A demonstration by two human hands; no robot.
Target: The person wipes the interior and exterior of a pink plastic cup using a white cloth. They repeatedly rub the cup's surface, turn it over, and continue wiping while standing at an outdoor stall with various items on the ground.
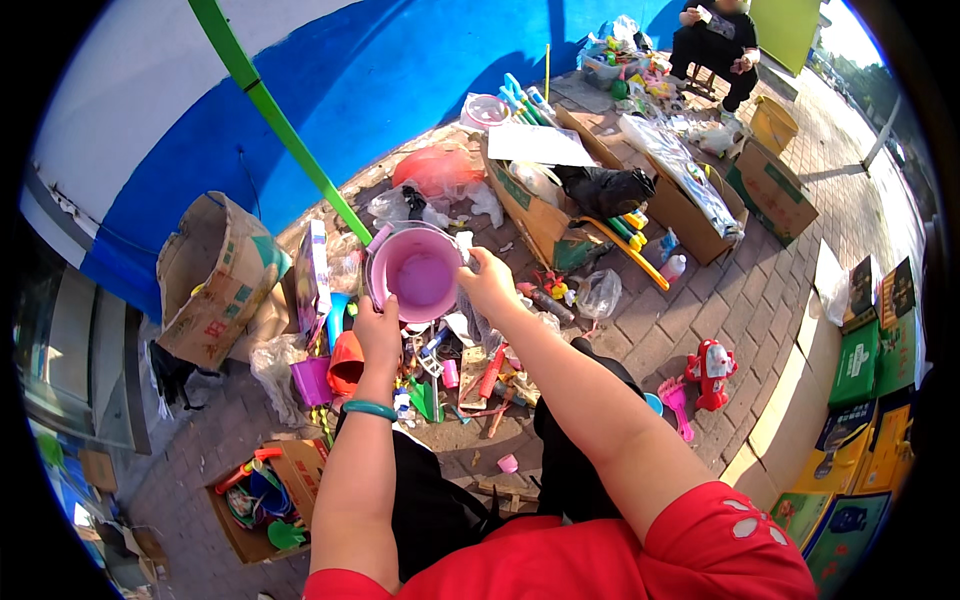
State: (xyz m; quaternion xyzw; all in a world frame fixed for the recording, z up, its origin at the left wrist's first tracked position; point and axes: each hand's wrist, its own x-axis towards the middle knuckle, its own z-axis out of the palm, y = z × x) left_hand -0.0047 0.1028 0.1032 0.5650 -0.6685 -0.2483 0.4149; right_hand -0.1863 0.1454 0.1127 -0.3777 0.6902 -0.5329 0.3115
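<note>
A pink plastic bucket point(417, 276) is held up before me, its mouth turned towards my face and nothing seen inside. My left hand point(377, 330) grips its lower left rim, the thumb over the edge. On the right side, my right hand point(489, 285) holds the rim together with what looks like a grey cloth point(472, 319), partly hidden behind the fingers. Below the bucket lies a heap of small plastic things. Among them are an orange bucket point(346, 363), a purple tub point(311, 380), a green toy shovel point(426, 397) and a red handle point(493, 371).
Cardboard boxes stand at the left point(217, 274) and ahead point(529, 217). A green pole point(289, 131) leans across the blue wall. Right of my knees are a pink toy rake point(676, 405) and a red toy figure point(710, 373). A seated person point(716, 52) is far back.
</note>
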